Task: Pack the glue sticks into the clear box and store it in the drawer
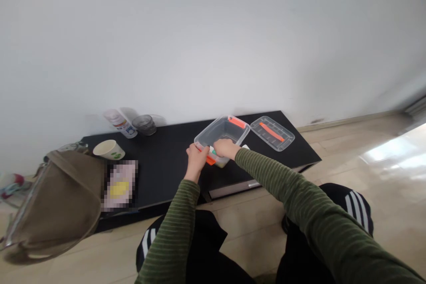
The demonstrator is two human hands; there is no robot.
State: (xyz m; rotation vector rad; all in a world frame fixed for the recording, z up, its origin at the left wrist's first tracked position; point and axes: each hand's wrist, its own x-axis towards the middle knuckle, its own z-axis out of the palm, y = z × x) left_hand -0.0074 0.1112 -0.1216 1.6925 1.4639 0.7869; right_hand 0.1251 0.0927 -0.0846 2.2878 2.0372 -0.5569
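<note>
A clear plastic storage box (213, 135) with orange latches stands lidless on the black cabinet top. My left hand (197, 158) grips its near left rim, thumb over the edge beside the front orange latch (210, 160). Over the near side of the box, my right hand (226, 147) is closed with its fingers curled down. A small white and green thing (213, 151) shows at those fingers; what it is, and whether they hold it, is too small to make out. The box's lid (273, 133), with an orange handle, lies flat to the right.
On the left of the black cabinet (166, 159) are a paper cup (109, 149), a dark glass (144, 124), a pinkish-white spray can (120, 123) and a blurred-out pink and yellow item (120, 184). A brown bag (66, 195) sits at the left end. A white wall (213, 44) rises behind.
</note>
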